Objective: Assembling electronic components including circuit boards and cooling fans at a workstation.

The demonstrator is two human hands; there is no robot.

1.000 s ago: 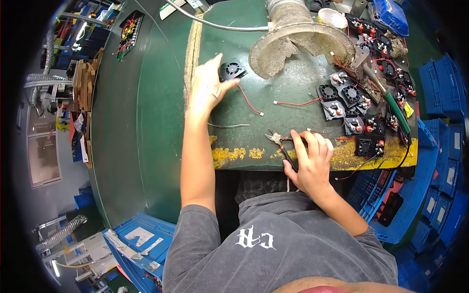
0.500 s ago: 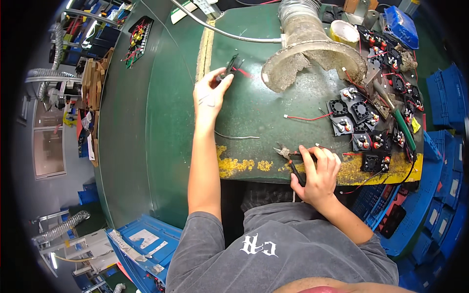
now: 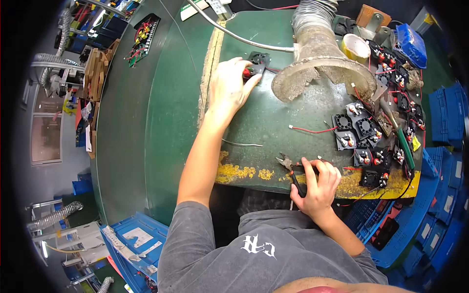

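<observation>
Toward the far side of the green mat, my left hand [image 3: 227, 88] pinches a small black cooling fan [image 3: 259, 59] with a red part beside my fingers and a red lead trailing to the right. My right hand [image 3: 320, 188] rests at the worn yellow front edge. Its fingers are curled around the dark handles of a pair of side cutters [image 3: 287, 163], whose jaws are apart and point up and left. A thin piece of grey wire [image 3: 243, 143] lies on the mat between my hands. Several fan plates [image 3: 364, 126] with red and silver terminals are grouped to the right.
A dirty fume extraction hood [image 3: 320, 53] on a flexible duct stands over the mat's far middle. Rightward are a soldering iron [image 3: 405, 149] with a green handle, a yellow-white tub [image 3: 356, 47] and blue crates [image 3: 447, 117]. A dark conveyor belt [image 3: 122, 122] runs along the left.
My left hand has turned and moved right, so the fan now shows its face instead of its edge. My right hand keeps its hold on the side cutters. The whole view has shifted slightly.
</observation>
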